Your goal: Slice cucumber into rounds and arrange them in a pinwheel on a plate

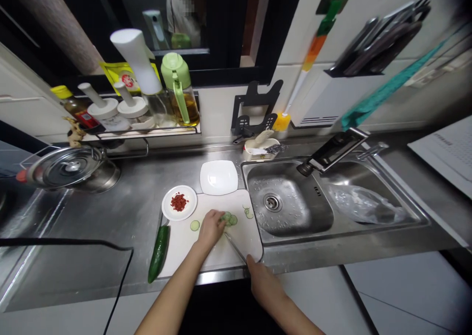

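My left hand is closed over cucumber slices on the white cutting board, its fingertips pressing at their left end. In my right hand is a knife, its blade pointing up and left so that the tip lies just below my left fingers. A single cucumber slice rests left of my left hand, and a few thin pieces lie near the board's right edge. An uncut cucumber sits along the board's left edge.
A round plate of chopped red bits overlaps the board's upper left corner. Behind the board is a white square plate. On the right is a sink with a faucet. A lidded pot stands left, below a rack of bottles.
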Demonstrator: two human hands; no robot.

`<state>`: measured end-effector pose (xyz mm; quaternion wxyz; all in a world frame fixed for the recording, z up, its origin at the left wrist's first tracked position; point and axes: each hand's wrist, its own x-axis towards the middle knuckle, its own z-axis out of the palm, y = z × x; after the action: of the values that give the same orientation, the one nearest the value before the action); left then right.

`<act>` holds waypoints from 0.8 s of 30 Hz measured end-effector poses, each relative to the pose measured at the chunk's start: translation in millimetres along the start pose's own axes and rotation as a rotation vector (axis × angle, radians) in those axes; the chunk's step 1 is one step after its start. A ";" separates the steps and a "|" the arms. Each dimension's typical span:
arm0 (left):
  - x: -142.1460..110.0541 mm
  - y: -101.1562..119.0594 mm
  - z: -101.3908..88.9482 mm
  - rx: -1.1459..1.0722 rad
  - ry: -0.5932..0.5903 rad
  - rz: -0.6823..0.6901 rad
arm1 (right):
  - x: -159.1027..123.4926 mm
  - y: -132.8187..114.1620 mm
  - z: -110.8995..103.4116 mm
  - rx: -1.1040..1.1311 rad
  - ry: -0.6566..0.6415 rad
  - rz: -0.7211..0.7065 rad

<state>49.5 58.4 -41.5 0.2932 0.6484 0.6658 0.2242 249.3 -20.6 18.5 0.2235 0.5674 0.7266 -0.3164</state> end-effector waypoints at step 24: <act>-20.1 -12.4 -12.3 -0.234 0.022 -0.318 | 2.4 2.2 -9.1 0.013 -0.079 -0.004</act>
<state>31.8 38.7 -39.0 0.3909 0.4939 0.7326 0.2580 251.1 -12.1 22.8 0.2477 0.5546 0.7162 -0.3437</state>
